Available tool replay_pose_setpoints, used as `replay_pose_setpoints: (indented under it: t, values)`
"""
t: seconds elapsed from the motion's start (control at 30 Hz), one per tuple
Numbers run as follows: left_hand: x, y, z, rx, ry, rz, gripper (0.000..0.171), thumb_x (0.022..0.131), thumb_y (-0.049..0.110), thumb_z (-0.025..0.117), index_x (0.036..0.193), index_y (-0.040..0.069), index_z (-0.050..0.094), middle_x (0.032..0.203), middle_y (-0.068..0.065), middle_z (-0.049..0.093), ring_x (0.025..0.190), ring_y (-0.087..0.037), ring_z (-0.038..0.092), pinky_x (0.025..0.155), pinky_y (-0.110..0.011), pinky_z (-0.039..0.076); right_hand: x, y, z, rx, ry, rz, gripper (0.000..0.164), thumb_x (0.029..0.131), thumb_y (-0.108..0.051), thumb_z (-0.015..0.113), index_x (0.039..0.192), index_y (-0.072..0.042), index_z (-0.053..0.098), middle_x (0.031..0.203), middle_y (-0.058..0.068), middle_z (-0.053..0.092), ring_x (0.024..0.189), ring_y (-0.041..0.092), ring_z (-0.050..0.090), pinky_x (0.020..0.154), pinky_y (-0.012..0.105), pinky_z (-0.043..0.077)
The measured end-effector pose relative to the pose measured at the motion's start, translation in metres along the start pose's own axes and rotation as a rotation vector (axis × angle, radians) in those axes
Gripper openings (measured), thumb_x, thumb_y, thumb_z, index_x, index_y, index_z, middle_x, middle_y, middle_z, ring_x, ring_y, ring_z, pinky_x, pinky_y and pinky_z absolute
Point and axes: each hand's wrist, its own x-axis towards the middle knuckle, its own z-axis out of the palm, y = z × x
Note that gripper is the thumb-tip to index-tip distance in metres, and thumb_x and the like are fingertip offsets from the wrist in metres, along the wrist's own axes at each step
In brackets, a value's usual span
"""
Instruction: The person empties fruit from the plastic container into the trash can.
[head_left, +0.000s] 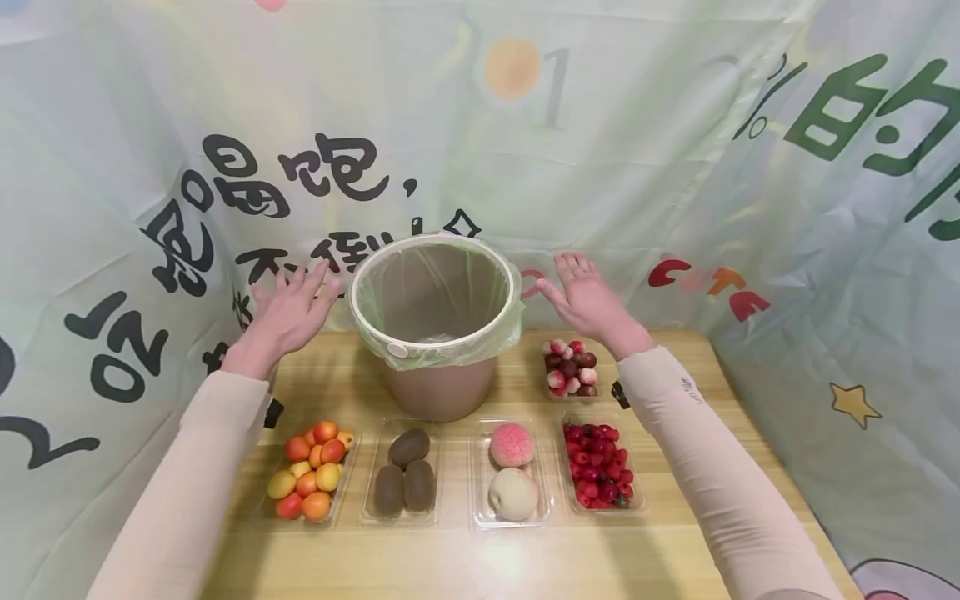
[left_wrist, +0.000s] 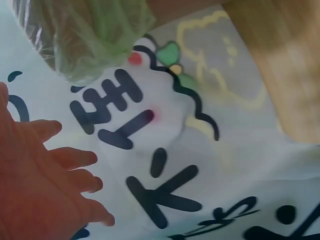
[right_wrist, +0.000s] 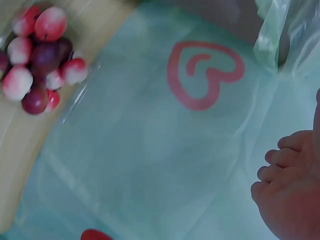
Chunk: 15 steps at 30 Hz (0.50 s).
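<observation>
A brown trash bin [head_left: 441,387] with a white rim stands at the back of the table, lined with a pale green plastic bag [head_left: 517,321] folded over its edge. To the left of the bin my left hand [head_left: 292,308] hovers with fingers spread, holding nothing; its fingers [left_wrist: 75,157] also show in the left wrist view. On the bin's other side my right hand [head_left: 588,296] is raised, fingers straight and thumb apart, touching nothing. That hand [right_wrist: 290,185] appears at the right edge of the right wrist view.
Clear trays hold small orange-yellow fruits [head_left: 307,482], kiwis [head_left: 409,448], peaches [head_left: 513,493] and red berries [head_left: 600,467] along the wooden table [head_left: 405,562]. Behind them at right sits a tray of red-white and dark round fruits [head_left: 572,369]. Printed cloth [head_left: 637,167] hangs around the table.
</observation>
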Motion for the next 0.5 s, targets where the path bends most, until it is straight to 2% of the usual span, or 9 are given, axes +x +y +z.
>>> replay_pose_setpoints:
  t: [0.1, 0.3, 0.4, 0.5]
  values:
    - [-0.011, -0.008, 0.009, -0.046, -0.012, -0.006, 0.081, 0.109, 0.064, 0.009, 0.170, 0.011, 0.012, 0.170, -0.037, 0.013, 0.155, -0.064, 0.005, 0.117, -0.085, -0.008, 0.002, -0.011, 0.005, 0.003, 0.008, -0.032, 0.080, 0.113, -0.053, 0.028, 0.164, 0.009, 0.018, 0.172, 0.031, 0.016, 0.163, 0.047, 0.010, 0.134, 0.056, 0.008]
    - [-0.039, -0.028, 0.029, -0.143, -0.100, -0.055, 0.079, 0.109, 0.062, 0.006, 0.170, 0.013, 0.004, 0.171, -0.033, 0.012, 0.156, -0.059, 0.014, 0.126, -0.072, 0.013, 0.006, -0.031, 0.015, 0.022, 0.016, -0.094, 0.077, 0.114, -0.049, 0.029, 0.163, 0.010, 0.021, 0.171, 0.032, 0.020, 0.162, 0.048, 0.014, 0.134, 0.058, 0.011]
    - [-0.053, -0.040, 0.041, -0.150, -0.097, -0.072, 0.079, 0.111, 0.060, 0.008, 0.170, 0.008, 0.007, 0.165, -0.036, 0.026, 0.149, -0.062, 0.028, 0.123, -0.072, 0.024, 0.009, -0.039, 0.020, 0.031, 0.014, -0.107, 0.078, 0.114, -0.050, 0.027, 0.163, 0.010, 0.020, 0.171, 0.033, 0.020, 0.161, 0.049, 0.014, 0.133, 0.059, 0.011]
    - [-0.068, -0.053, 0.054, -0.154, -0.033, -0.075, 0.077, 0.113, 0.054, 0.020, 0.167, -0.001, 0.019, 0.145, -0.040, 0.054, 0.131, -0.060, 0.054, 0.111, -0.071, 0.042, 0.011, -0.047, 0.025, 0.042, 0.014, -0.110, 0.079, 0.113, -0.052, 0.024, 0.164, 0.009, 0.018, 0.171, 0.032, 0.018, 0.161, 0.048, 0.015, 0.133, 0.058, 0.011]
